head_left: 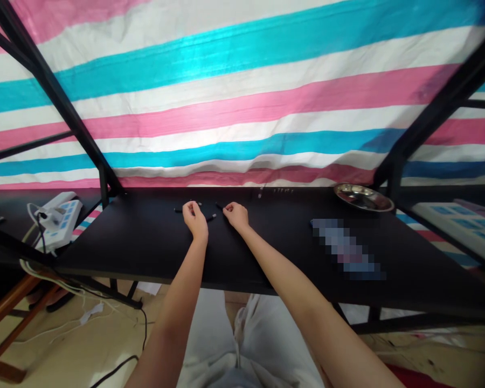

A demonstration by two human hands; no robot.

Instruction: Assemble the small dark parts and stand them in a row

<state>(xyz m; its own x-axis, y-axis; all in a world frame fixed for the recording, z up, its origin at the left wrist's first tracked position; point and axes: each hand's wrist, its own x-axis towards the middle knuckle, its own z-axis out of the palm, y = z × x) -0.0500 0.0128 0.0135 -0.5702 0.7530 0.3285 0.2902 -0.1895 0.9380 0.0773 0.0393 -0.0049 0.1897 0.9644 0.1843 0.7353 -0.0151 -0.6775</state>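
My right hand [236, 215] is closed in a pinch on a short black stick-like piece [219, 206], whose end points away to the left. Beside it, my left hand [194, 220] hovers low over the black table [145, 242] with curled fingers. What those fingers hold, if anything, is hidden. A dark rod with a pale tip [212, 217] shows just right of the left hand. To its left, the end of another dark thin piece [178, 210] sticks out. A small light bit [200, 204] lies just beyond the fingertips.
Several tiny pale pieces [283, 190] and a small clear piece [260, 192] lie along the back edge. A round metal plate [364, 198] sits at the back right, with a blurred bluish item [345, 249] before it. A power strip [67, 223] stands left; striped sheeting [242, 108] hangs behind.
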